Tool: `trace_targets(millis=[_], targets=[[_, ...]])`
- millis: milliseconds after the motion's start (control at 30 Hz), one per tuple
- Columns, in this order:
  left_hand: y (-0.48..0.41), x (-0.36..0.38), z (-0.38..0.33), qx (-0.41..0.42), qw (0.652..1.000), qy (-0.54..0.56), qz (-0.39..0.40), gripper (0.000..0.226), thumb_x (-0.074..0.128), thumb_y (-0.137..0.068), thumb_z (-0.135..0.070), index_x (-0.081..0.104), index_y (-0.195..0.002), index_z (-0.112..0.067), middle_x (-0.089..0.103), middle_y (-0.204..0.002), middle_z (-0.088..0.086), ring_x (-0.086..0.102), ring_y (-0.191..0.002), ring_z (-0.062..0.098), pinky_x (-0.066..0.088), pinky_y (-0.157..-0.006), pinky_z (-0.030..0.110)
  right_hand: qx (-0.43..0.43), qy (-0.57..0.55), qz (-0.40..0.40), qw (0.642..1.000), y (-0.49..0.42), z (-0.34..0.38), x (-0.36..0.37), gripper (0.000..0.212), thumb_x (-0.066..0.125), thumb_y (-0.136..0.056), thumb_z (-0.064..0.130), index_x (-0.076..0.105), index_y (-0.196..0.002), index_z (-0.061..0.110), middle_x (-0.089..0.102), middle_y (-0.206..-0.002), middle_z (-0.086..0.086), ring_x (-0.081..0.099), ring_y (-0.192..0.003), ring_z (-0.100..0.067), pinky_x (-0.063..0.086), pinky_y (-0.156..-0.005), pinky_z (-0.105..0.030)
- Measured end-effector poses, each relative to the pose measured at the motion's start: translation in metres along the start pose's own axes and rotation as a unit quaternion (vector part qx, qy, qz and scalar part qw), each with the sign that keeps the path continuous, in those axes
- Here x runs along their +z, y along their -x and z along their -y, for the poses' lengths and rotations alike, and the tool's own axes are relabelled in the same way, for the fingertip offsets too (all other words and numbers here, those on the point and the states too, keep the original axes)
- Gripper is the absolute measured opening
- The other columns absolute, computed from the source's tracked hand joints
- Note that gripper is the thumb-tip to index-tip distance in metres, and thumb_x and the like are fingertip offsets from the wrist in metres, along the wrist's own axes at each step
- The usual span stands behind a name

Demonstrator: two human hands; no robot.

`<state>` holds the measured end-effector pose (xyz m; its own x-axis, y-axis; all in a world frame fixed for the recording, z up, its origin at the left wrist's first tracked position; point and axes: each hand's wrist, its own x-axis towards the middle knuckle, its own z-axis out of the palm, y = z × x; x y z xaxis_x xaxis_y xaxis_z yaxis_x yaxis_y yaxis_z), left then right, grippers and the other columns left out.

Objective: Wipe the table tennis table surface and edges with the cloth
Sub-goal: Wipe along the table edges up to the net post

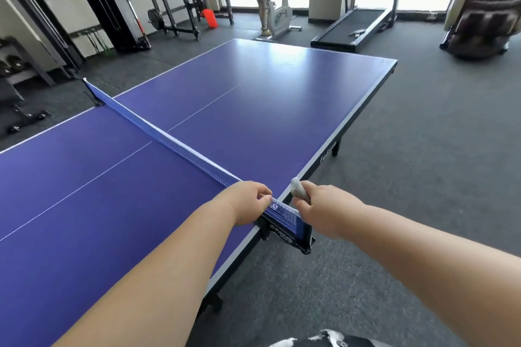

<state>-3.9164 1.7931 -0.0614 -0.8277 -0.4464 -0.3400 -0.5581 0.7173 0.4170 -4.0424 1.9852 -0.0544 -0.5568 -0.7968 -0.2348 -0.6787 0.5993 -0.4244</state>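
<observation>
Grips at near end of net (pixel 169 138), blue worktop (pixel 282 98).
Left grip (pixel 248 201) pinches net top; right grip (pixel 321 208), just beside net, curled round grey cloth (pixel 299 188).

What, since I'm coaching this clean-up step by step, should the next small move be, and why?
Probably lower the right hand so the cloth meets the table edge beside the net, then wipe along it. The cloth is bunched in that hand just over the edge, seemingly not pressed on it, while the left hand pinches the net top near the post.
</observation>
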Motion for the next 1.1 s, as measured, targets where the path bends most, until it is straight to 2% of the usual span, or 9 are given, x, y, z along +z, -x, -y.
trace_targets(millis=[133, 367, 533, 600, 833, 1100], targets=[[-0.001, -0.006, 0.019, 0.03, 0.999, -0.03, 0.005, 0.037, 0.048, -0.104, -0.047, 0.064, -0.135, -0.036, 0.068, -0.121, -0.013, 0.063, -0.109, 0.009, 0.05, -0.089, 0.028, 0.021, 0.016, 0.001, 1.0, 0.007, 0.017, 0.012, 0.029, 0.038, -0.102, 0.055, 0.046, -0.116, 0.031, 0.064, -0.097, 0.002, 0.062, -0.086, -0.024, 0.052, -0.075, -0.038], [0.002, -0.016, 0.062, 0.071, 0.993, -0.079, 0.053, 0.037, 0.046, -0.105, -0.043, 0.063, -0.137, -0.034, 0.068, -0.13, -0.006, 0.063, -0.117, 0.017, 0.051, -0.103, 0.037, 0.108, -0.017, -0.013, 0.994, 0.008, 0.058, 0.038, 0.036, 0.042, -0.101, 0.052, 0.05, -0.131, 0.034, 0.067, -0.108, 0.0, 0.063, -0.097, -0.027, 0.054, -0.084, -0.038], [0.019, -0.013, 0.111, 0.095, 0.986, -0.111, 0.083, 0.04, 0.046, -0.105, -0.044, 0.06, -0.14, -0.033, 0.064, -0.136, -0.009, 0.061, -0.122, 0.019, 0.051, -0.104, 0.039, 0.144, -0.013, -0.009, 0.99, 0.009, 0.1, 0.081, 0.042, 0.042, -0.101, 0.053, 0.047, -0.137, 0.033, 0.066, -0.119, -0.001, 0.063, -0.107, -0.029, 0.054, -0.089, -0.04], [0.025, -0.009, 0.129, 0.097, 0.984, -0.116, 0.099, 0.04, 0.046, -0.104, -0.045, 0.06, -0.14, -0.034, 0.064, -0.137, -0.01, 0.06, -0.123, 0.018, 0.051, -0.105, 0.041, 0.16, -0.019, -0.014, 0.987, 0.013, 0.112, 0.093, 0.04, 0.042, -0.101, 0.054, 0.047, -0.133, 0.03, 0.066, -0.123, -0.005, 0.063, -0.106, -0.031, 0.054, -0.089, -0.04], [0.049, 0.012, 0.168, 0.099, 0.985, -0.1, 0.102, 0.043, 0.047, -0.103, -0.049, 0.057, -0.142, -0.035, 0.063, -0.137, -0.011, 0.058, -0.126, 0.016, 0.051, -0.104, 0.039, 0.196, -0.037, -0.023, 0.98, 0.049, 0.132, 0.124, 0.036, 0.042, -0.102, 0.053, 0.046, -0.128, 0.029, 0.066, -0.112, -0.006, 0.063, -0.099, -0.031, 0.054, -0.087, -0.043], [0.094, 0.033, 0.202, 0.092, 0.983, -0.115, 0.106, 0.043, 0.046, -0.103, -0.049, 0.056, -0.143, -0.037, 0.062, -0.139, -0.012, 0.058, -0.125, 0.015, 0.053, -0.102, 0.04, 0.206, -0.057, -0.01, 0.977, 0.083, 0.143, 0.17, 0.043, 0.041, -0.103, 0.055, 0.044, -0.138, 0.029, 0.062, -0.122, -0.006, 0.06, -0.107, -0.031, 0.05, -0.088, -0.04]])
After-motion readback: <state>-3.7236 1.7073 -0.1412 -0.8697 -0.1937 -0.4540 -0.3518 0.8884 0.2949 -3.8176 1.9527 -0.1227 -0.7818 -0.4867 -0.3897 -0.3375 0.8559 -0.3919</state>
